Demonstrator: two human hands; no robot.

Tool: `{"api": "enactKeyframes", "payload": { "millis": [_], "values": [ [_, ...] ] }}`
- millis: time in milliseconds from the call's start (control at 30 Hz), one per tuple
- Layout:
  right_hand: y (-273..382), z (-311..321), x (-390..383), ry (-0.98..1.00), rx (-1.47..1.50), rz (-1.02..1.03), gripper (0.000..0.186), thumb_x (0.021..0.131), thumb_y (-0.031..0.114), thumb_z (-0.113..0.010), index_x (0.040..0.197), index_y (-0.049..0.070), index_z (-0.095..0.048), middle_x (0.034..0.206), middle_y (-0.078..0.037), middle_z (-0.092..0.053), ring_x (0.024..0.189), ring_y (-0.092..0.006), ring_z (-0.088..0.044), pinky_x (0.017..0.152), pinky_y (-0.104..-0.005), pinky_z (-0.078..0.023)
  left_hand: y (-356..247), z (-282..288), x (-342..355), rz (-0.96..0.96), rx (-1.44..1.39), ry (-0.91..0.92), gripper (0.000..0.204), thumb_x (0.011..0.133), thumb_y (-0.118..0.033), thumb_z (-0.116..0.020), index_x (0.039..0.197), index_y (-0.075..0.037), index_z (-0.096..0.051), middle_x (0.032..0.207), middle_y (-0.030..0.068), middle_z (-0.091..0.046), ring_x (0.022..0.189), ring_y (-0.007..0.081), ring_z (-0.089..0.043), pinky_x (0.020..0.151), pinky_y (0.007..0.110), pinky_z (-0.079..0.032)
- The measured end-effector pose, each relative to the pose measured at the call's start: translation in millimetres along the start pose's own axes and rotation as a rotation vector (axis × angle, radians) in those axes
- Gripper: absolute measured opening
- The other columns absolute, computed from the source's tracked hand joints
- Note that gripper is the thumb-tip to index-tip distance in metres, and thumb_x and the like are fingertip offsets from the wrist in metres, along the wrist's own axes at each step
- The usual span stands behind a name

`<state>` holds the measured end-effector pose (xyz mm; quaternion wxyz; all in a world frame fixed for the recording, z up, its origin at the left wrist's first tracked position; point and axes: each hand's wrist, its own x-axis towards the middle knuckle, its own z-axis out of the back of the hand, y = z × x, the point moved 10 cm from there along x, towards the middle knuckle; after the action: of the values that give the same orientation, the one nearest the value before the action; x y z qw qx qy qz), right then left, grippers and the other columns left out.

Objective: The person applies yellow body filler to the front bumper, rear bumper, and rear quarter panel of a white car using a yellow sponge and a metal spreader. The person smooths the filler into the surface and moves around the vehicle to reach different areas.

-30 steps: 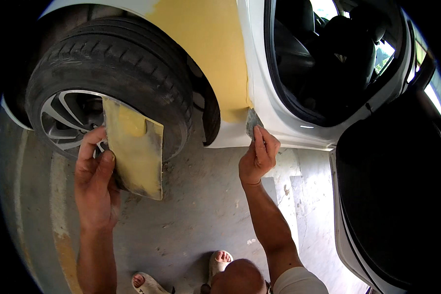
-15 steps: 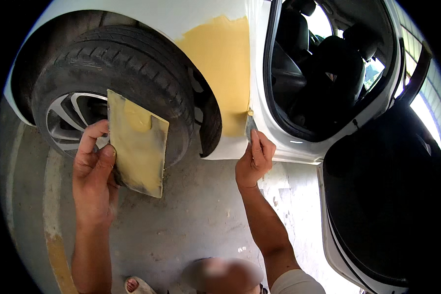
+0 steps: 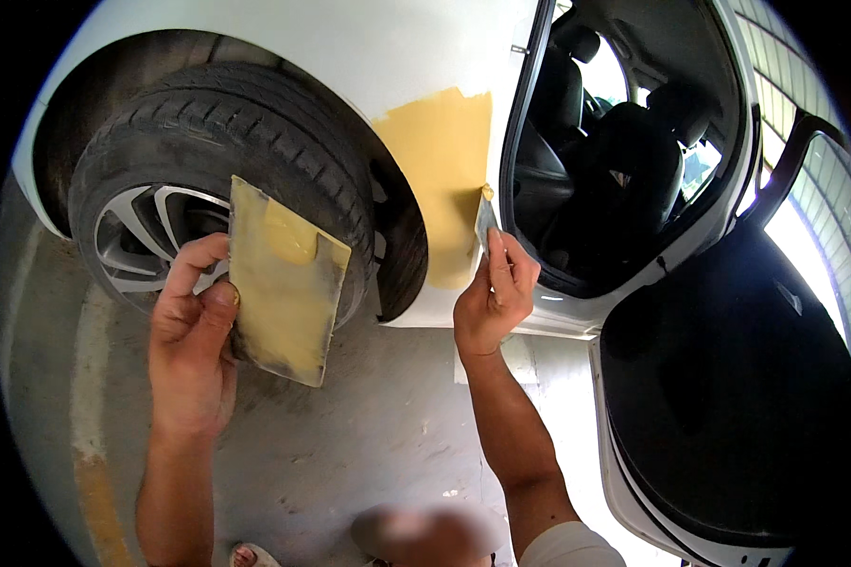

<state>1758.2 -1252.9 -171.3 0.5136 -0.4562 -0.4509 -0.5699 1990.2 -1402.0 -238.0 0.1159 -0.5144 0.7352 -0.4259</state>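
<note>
My left hand [image 3: 194,345] grips a flat rectangular board [image 3: 288,298] by its left edge, thumb in front. Yellow filler is smeared over the board, with a thicker dab [image 3: 291,236] near its top. In my right hand [image 3: 497,288] is a thin putty spreader [image 3: 485,217], pinched between the fingers, a lump of filler at its tip. The blade lies at the right edge of a yellow filler patch [image 3: 440,151] on the white car panel [image 3: 331,57], beside the door opening. Whether the blade touches the panel, I cannot tell.
A black tire [image 3: 227,142] with a silver alloy wheel [image 3: 137,236] sits in the wheel arch behind the board. To the right, an open car door [image 3: 728,378] stands out from the body; black seats [image 3: 633,161] show inside. Below is a grey floor [image 3: 378,416] with a painted line [image 3: 90,397].
My right hand and the spreader have shifted slightly up the patch's right edge. The board in my left hand sits a little farther right in view. The whole view has shifted somewhat.
</note>
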Motion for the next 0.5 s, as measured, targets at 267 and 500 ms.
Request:
{"api": "enactKeyframes", "payload": {
  "millis": [267,500],
  "values": [
    [31.0,-4.9,49.2,0.01,-0.007,0.096,0.036,0.074,-0.015,-0.059,0.106,0.0,-0.067,0.099,-0.012,-0.062,0.083,-0.0245,-0.053,0.069,-0.0298,-0.043,-2.7,-8.6,2.3,0.01,-0.106,0.029,0.028,0.093,-0.002,-0.045,0.122,-0.002,-0.048,0.102,0.0081,-0.064,0.09,0.0116,-0.061,0.082,0.026,-0.048],
    [47.5,5.6,102.9,-0.012,-0.137,0.17,0.032,0.077,-0.01,-0.059,0.105,0.002,-0.068,0.095,-0.012,-0.066,0.084,-0.0236,-0.059,0.073,-0.0303,-0.048,13.3,-21.7,6.8,0.037,-0.007,0.059,0.028,0.093,0.002,-0.042,0.119,-0.004,-0.05,0.097,0.0046,-0.063,0.087,0.0078,-0.058,0.08,0.023,-0.045]
  ]
}}
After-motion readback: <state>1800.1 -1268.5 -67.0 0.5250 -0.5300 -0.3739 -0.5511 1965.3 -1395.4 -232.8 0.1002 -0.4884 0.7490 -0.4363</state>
